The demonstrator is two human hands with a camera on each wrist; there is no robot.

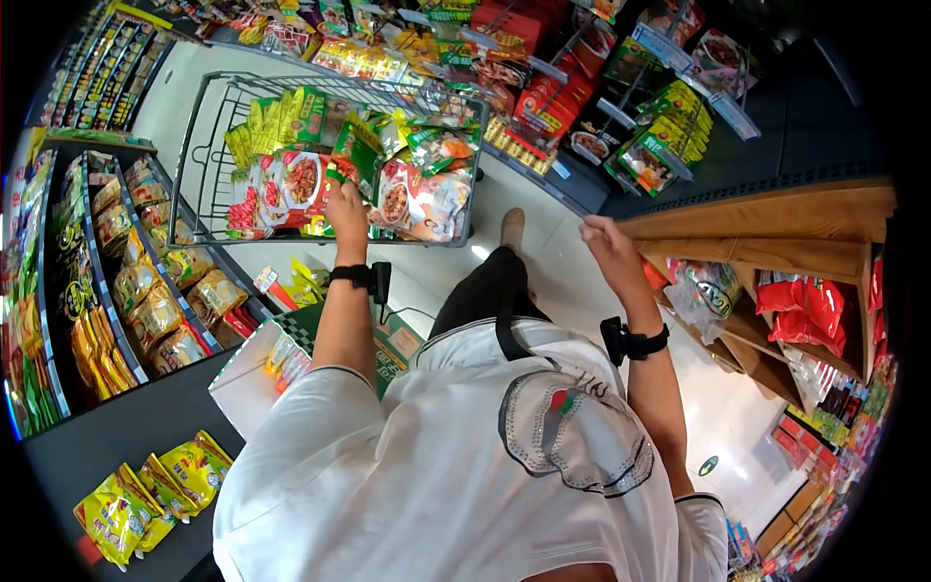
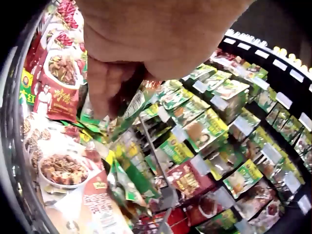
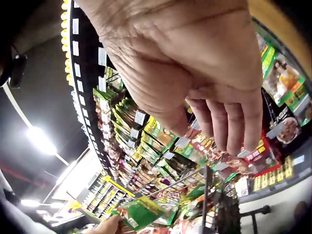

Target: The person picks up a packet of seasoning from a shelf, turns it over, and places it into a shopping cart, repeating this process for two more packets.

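Head view shows a person standing over a wire shopping cart (image 1: 208,145) heaped with seasoning packets, the left hand (image 1: 346,209) down among them with its grip pinched on a green packet (image 1: 357,155) at the top of the pile. The right hand (image 1: 606,242) hangs free beside the wooden shelf (image 1: 756,218), fingers loosely curled and holding nothing (the right wrist view confirms this: relaxed fingers (image 3: 229,122), no packet between them). In the left wrist view the thumb and fingertips (image 2: 105,92) close on the packet's upper edge, with red packets (image 2: 56,92) lying just beside it in the cart. To handle this step well, I would judge that the pinch should stay on the stiff sealed edge, not the soft belly, so the packet lifts flat and does not drag neighbours with it. The heap looks loose and slippery, so a straight upward draw seems safer than a sideways pull. The free hand could steady the cart rim, since the cart may roll on the smooth floor.
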